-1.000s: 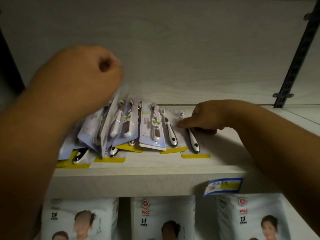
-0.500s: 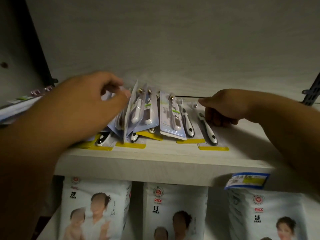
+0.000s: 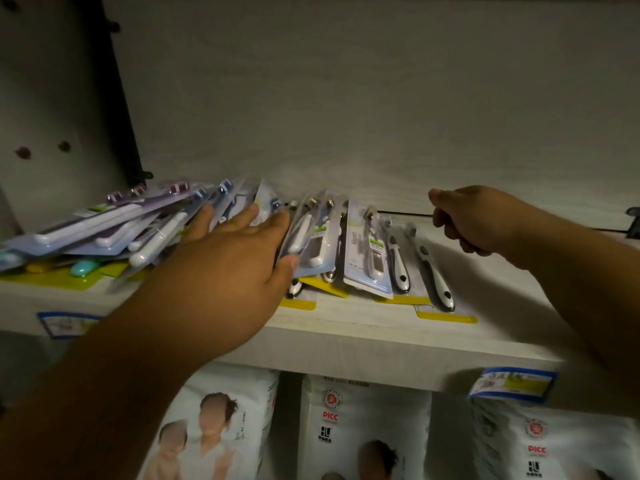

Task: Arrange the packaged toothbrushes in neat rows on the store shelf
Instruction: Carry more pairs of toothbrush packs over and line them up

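Left hand (image 3: 235, 261): spread flat with fingers straight, pressing on the muddled heap of toothbrush packs (image 3: 104, 233) at the left of the shelf (image 3: 346, 327). The thumb rests against the nearest leaning pack (image 3: 304, 237).
Right hand (image 3: 474, 220): raised just above the shelf at the far right end of the row, fingers curled under. It seems to hold nothing, though the light is dim.
Where the packs lie: the heap sits under and left of the left hand. A few packs lean on edge just right of its thumb. Two lie flat (image 3: 429, 271) between those and the right hand, near it but not touching.
Why held so: the flat palm likely pins the loose heap so it cannot slide, while the thumb props the leaning packs.
Why the row leans: the packs overlap like fallen cards, yellow card ends towards the near edge, so each rests on its neighbour.
Stage: rows not yet neat, and the left heap is the main work left.
Below: white bags (image 3: 363, 427) and a blue price tag (image 3: 512, 382).
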{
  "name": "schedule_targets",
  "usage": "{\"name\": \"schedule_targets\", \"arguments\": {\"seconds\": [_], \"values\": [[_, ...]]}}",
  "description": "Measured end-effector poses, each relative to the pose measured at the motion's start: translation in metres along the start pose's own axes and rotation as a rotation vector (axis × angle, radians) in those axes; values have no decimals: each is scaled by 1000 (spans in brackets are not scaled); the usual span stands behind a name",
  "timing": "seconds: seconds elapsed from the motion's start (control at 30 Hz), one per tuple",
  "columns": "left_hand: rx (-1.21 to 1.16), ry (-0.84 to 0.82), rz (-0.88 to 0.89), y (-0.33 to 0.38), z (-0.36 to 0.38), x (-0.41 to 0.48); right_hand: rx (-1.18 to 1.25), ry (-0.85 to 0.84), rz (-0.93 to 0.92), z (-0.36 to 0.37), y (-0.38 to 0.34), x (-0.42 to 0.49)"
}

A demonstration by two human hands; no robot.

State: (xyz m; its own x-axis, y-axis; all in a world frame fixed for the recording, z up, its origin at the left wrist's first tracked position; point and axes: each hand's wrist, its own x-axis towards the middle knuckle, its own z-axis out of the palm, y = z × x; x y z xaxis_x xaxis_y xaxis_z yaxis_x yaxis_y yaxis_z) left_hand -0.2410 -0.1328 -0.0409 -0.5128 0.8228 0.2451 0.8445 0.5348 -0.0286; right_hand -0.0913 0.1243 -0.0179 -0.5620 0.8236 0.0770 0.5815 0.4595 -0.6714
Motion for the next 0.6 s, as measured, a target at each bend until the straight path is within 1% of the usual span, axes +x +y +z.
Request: {"name": "schedule_targets", "arguments": {"seconds": [0.2,0.3,0.37,0.43,0.53,0.6], "values": [[33,98,-97,13,-14,0,64,19,-123,2,-2,-6],[3,253,-101,20,-16,-2,189,16,-209,4,-4,-10],[-67,395,-4,28,-9,-2,327,-50,-269,4,-6,-14],[-81,501,138,38,4,0,518,-179,-319,4,-8,-17],[-54,535,370,58,24,1,746,-427,-368,4,-9,-20],[-72,531,458,66,28,-2,817,-532,-421,6,-8,-21]]}}
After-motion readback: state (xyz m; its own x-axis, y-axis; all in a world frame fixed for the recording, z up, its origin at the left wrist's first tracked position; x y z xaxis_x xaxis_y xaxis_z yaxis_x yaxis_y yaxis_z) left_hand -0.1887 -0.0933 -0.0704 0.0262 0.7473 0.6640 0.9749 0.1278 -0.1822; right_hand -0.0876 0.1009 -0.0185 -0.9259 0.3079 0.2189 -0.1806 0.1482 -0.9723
